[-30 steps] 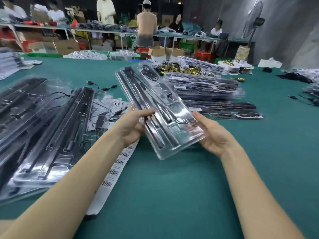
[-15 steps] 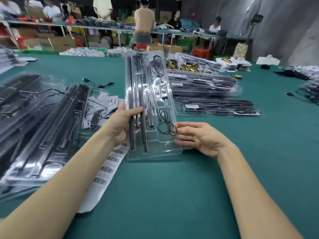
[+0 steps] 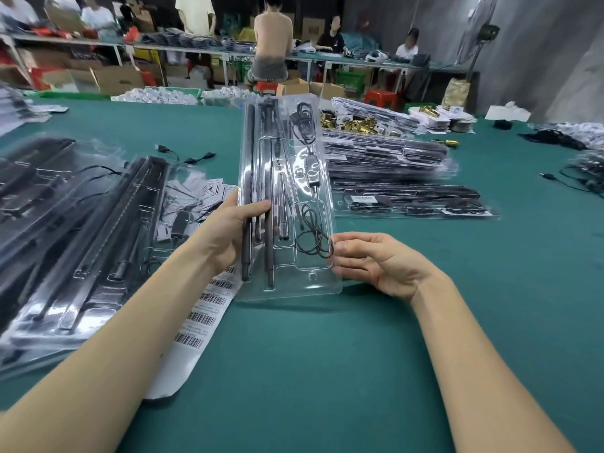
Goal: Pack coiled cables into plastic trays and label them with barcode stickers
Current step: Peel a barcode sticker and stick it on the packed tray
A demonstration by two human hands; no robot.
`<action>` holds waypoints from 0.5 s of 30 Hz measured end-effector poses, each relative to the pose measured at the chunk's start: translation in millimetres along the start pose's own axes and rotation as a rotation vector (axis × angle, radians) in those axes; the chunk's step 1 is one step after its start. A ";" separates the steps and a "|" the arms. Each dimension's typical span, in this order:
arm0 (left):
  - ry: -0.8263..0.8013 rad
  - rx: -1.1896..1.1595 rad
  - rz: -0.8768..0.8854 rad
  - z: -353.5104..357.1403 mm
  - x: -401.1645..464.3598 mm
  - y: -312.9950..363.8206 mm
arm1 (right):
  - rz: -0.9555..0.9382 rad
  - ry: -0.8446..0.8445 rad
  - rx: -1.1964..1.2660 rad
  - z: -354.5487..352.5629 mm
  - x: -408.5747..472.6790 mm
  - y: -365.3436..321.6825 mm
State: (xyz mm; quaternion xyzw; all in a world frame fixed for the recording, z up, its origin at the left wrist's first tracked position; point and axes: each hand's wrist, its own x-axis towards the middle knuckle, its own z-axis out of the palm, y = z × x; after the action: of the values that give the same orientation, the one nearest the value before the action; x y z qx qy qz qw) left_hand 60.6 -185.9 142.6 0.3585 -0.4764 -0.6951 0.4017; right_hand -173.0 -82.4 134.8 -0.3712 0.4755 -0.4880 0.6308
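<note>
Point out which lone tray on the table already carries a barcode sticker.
The flat tray right of the held tray, before the tall stack; a white barcode label shows on it.

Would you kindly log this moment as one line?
left hand: grips clear plastic tray | right hand: steadies tray edge | white barcode sticker strip: on table

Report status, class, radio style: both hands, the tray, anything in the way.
Left hand gripping clear tray at its left edge. Right hand open, fingertips at tray's right edge. Coiled cable seated; no sticker visible on it. Barcode sheet lies beneath left forearm.
</note>
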 end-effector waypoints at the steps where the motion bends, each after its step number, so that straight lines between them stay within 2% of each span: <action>1: 0.007 0.000 -0.003 -0.1 0.8 -0.2 | 0.000 -0.003 0.008 0.1 -0.6 -0.3; 15: 0.098 0.008 -0.053 3.0 -1.2 -6.0 | 0.028 -0.048 -0.010 1.9 0.6 1.1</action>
State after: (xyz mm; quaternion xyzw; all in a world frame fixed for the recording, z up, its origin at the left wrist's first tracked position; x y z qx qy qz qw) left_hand 57.2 -182.3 137.9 0.4062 -0.4495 -0.6851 0.4045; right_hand -170.8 -82.6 134.2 -0.3791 0.4678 -0.4680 0.6468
